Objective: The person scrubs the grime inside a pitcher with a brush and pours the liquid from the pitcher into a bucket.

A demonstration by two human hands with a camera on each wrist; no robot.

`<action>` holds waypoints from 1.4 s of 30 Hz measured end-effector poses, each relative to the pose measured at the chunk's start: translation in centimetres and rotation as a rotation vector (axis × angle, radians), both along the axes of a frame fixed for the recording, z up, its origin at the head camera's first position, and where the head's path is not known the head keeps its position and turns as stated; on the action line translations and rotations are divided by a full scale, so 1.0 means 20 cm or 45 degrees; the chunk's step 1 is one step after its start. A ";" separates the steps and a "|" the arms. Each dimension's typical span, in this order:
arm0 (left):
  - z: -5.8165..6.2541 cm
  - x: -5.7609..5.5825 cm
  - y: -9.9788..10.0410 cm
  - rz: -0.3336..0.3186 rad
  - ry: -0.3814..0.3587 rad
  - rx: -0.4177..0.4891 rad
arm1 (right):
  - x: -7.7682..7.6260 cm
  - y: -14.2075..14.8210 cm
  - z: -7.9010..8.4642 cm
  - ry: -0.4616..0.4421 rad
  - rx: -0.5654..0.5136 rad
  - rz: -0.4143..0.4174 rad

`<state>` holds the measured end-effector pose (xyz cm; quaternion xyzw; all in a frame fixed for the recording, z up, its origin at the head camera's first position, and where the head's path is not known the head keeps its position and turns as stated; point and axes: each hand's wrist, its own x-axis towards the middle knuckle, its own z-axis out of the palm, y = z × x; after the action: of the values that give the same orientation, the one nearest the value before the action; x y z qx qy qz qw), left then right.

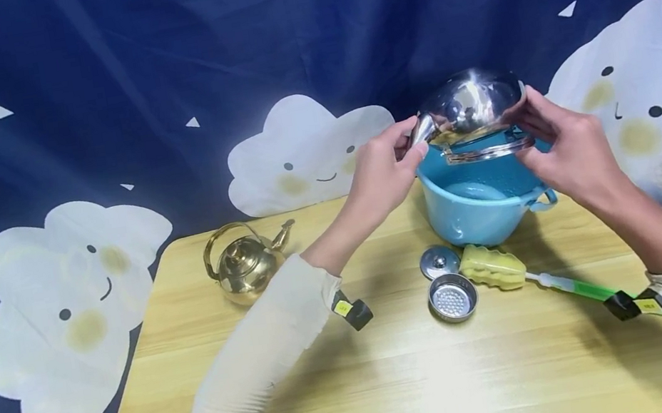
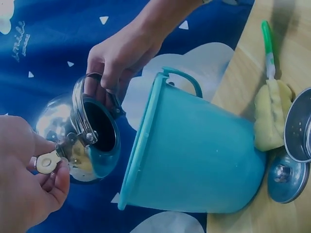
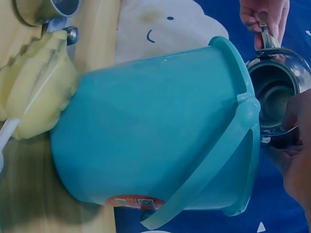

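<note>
A shiny silver kettle (image 1: 477, 100) is held above the light-blue bucket (image 1: 469, 217), tipped over so its lidless mouth faces down toward the bucket. My left hand (image 1: 386, 165) pinches the spout (image 2: 47, 162) between thumb and fingers. On the other side, my right hand (image 1: 578, 149) grips the kettle by its edge, with the thumb near the handle (image 1: 488, 153). In the right wrist view the dark inside of the kettle (image 3: 274, 92) shows. Part of the right fingers is hidden behind the kettle.
In front of the bucket lie a silver lid (image 1: 439, 261), a perforated strainer (image 1: 452, 299) and a yellow sponge brush (image 1: 493, 267) with a green-and-white handle. A gold kettle (image 1: 246, 267) stands at the left of the wooden table (image 1: 360, 389). Behind hangs a blue curtain (image 1: 152, 61) with clouds.
</note>
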<state>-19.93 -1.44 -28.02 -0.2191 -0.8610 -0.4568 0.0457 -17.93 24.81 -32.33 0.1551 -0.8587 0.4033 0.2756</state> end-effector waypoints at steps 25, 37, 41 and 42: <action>0.06 0.04 -0.14 0.087 -0.362 0.011 | -0.01 -0.08 0.02 0.320 0.099 0.012; 0.10 0.08 -0.25 0.139 -0.399 0.127 | 0.01 -0.19 0.09 0.285 0.125 0.023; 0.10 0.09 -0.29 0.148 -0.391 0.200 | 0.01 -0.24 0.11 0.280 0.113 0.035; 0.10 0.10 -0.30 0.149 -0.385 0.213 | 0.01 -0.25 0.11 0.275 0.110 0.033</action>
<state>-18.00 -7.38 -26.10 -0.0929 -0.8284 -0.5510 -0.0398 -17.82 19.80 -30.07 0.2204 -0.8386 0.3503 0.3543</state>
